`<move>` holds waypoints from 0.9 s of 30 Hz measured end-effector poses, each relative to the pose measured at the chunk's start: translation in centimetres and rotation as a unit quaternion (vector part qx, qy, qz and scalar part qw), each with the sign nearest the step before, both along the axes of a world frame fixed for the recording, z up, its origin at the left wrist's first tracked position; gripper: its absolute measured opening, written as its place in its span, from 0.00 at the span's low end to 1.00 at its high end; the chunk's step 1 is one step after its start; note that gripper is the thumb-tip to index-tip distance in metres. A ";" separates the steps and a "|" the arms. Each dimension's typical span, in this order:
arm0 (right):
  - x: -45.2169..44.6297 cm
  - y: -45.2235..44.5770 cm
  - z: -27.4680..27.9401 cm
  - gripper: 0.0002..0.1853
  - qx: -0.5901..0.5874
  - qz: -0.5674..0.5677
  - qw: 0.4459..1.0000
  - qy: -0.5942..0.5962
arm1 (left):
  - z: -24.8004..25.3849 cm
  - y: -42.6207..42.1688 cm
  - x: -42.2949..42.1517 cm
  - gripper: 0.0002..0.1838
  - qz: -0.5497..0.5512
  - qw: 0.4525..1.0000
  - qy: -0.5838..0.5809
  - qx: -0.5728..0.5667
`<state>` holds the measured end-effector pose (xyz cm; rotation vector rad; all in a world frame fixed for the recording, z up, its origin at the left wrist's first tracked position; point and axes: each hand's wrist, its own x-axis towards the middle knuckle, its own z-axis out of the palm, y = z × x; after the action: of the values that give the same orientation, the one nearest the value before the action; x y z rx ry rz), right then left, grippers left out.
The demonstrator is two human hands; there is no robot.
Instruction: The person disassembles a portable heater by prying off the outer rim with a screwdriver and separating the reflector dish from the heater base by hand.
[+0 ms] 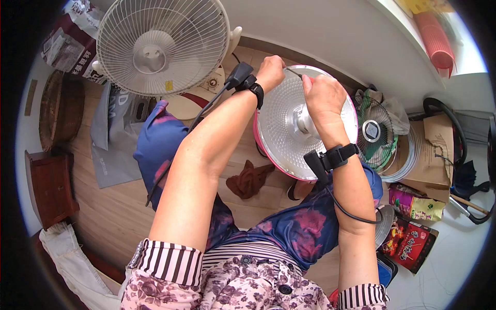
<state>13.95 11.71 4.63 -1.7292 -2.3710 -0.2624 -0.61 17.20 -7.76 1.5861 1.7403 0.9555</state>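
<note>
Nearby, a large off-white fan with a round wire grille (pixel 183 62) is standing at the upper left, apart from both hands. Just beyond the person's knees, a round dimpled silvery metal dish with a pink rim (pixel 276 124) is facing up towards the person, a silvery post (pixel 301 120) rising at its centre; no guard is showing across its front, so the dish itself is seemingly lying exposed for handling. Below it, a crumpled rust-brown cloth (pixel 250 179) is lying on the floor, touched by neither hand. Over the dish's upper edge, the left hand (pixel 271 73) and the right hand (pixel 328 97) are both pinching a thin dark strand or rod (pixel 293 72) stretched between them. Handling of that piece is apparently under way rather than finished; whether it is joining the dish anywhere, I cannot tell.
</note>
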 end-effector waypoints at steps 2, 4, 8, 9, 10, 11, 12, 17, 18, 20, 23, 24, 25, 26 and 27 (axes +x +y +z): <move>0.3 0.0 -0.1 0.22 0.007 0.005 1.000 0.011 | 0.0 0.1 0.0 0.12 0.004 1.000 -0.001 -0.024; 0.6 0.1 0.2 0.22 -0.005 -0.006 1.000 0.017 | -0.8 0.3 0.1 0.13 0.031 0.999 -0.013 0.014; 1.1 -0.2 2.1 0.21 -0.031 -0.049 0.998 0.016 | 0.5 -0.3 0.1 0.13 0.032 0.998 -0.004 0.047; 1.3 -0.2 2.3 0.21 -0.029 -0.055 0.998 0.016 | 0.5 -0.4 0.3 0.13 0.039 0.998 0.019 0.049; 1.5 -0.2 2.5 0.21 -0.027 -0.061 0.998 0.017 | 0.6 -0.5 0.5 0.12 0.046 0.997 0.042 0.051; 1.7 -0.2 2.6 0.21 -0.025 -0.068 0.997 0.017 | 0.7 -0.6 0.7 0.12 0.053 0.995 0.065 0.052; 1.9 -0.2 2.6 0.22 -0.026 -0.071 0.997 0.020 | 0.8 -0.7 0.8 0.11 0.057 0.994 0.072 0.052; 3.3 -0.2 2.3 0.22 -0.022 -0.078 0.996 0.031 | 0.8 -0.7 1.2 0.10 0.081 0.991 0.097 0.047; 3.5 -0.2 2.3 0.22 -0.027 -0.080 0.996 0.033 | 0.8 -0.7 1.2 0.10 0.085 0.991 0.092 0.042; 4.0 -0.4 2.3 0.23 -0.036 -0.083 0.995 0.036 | 0.9 -0.8 1.2 0.10 0.092 0.992 0.082 0.033; 4.8 -0.6 1.4 0.22 0.004 -0.056 0.997 0.058 | 1.0 -0.9 1.1 0.10 0.104 0.992 0.064 0.043; 4.9 -0.7 1.3 0.22 0.000 -0.054 0.997 0.059 | 1.0 -0.8 1.2 0.10 0.110 0.991 0.061 0.044; 4.9 -0.8 1.3 0.22 -0.003 -0.053 0.997 0.060 | 1.0 -0.8 1.3 0.10 0.116 0.991 0.057 0.045; 4.9 -0.9 1.2 0.22 -0.007 -0.051 0.997 0.061 | 1.1 -0.8 1.4 0.10 0.121 0.990 0.054 0.046; 5.0 -1.0 1.0 0.22 -0.012 -0.052 0.996 0.066 | 1.1 -0.8 1.5 0.10 0.117 0.990 0.054 0.049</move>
<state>18.92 10.74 5.63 -1.8238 -2.2034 -0.1297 0.93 16.39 -6.65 1.5427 2.0174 1.0979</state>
